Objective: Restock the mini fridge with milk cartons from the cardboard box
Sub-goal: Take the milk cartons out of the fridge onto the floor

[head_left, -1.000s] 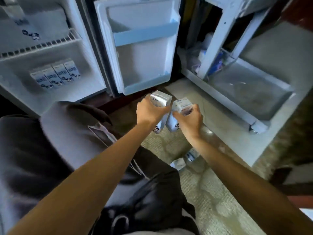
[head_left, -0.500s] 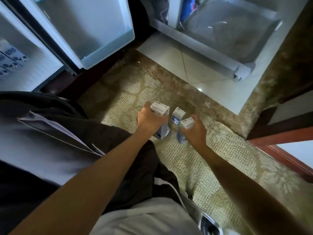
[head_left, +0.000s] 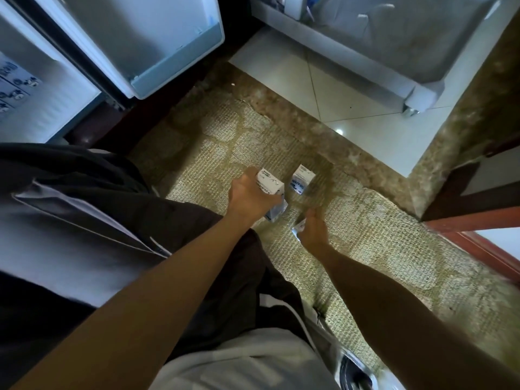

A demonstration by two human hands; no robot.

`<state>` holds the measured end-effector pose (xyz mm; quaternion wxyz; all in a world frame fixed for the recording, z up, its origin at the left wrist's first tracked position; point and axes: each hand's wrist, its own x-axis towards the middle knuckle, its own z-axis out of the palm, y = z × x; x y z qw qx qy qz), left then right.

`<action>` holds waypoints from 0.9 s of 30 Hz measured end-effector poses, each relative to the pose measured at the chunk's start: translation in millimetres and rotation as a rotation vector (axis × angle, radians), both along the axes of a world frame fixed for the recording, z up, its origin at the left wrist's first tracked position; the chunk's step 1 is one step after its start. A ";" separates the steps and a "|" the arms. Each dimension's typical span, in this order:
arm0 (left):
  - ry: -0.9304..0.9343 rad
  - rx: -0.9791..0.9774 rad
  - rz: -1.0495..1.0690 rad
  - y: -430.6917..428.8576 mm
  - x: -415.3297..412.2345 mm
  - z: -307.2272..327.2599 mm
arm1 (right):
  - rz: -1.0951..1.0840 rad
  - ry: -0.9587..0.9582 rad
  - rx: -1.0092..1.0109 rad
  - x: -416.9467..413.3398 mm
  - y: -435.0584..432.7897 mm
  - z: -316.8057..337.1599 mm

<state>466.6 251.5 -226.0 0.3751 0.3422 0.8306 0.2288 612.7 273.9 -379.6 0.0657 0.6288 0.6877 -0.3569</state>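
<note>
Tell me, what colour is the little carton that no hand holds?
The small cardboard milk carton is white with blue print; head view.

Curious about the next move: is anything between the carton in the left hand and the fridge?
Nothing visible blocks the carton: the fridge has its door open; only the person's own knee sits low between them.

Down on the woven green-and-beige carpet (head_left: 380, 249), one small milk carton (head_left: 302, 178) stands upright on its own near the middle, and on the far right the glossy white tiles (head_left: 365, 130) carry a grey cart (head_left: 351, 68) on its caster wheel (head_left: 409, 111).
</note>
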 end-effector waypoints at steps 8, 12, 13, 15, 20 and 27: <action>0.020 0.007 -0.024 0.6 0.6 0.1 | 0.137 0.156 0.028 -13.5 11.4 23.3; 0.056 0.057 0.022 -0.1 4.9 5.6 | 0.191 0.456 0.080 -32.1 14.0 53.3; 0.068 0.062 0.024 0.0 5.7 7.0 | 0.157 0.505 0.120 -36.2 12.6 60.3; 0.086 0.076 0.020 0.0 6.6 9.3 | 0.080 0.557 0.181 -42.4 10.1 74.1; 0.073 0.121 -0.024 0.8 7.6 9.9 | -0.052 0.578 0.207 -37.9 18.4 85.7; -0.007 0.049 -0.041 3.3 5.1 -4.3 | -0.371 0.438 0.263 17.1 40.2 74.2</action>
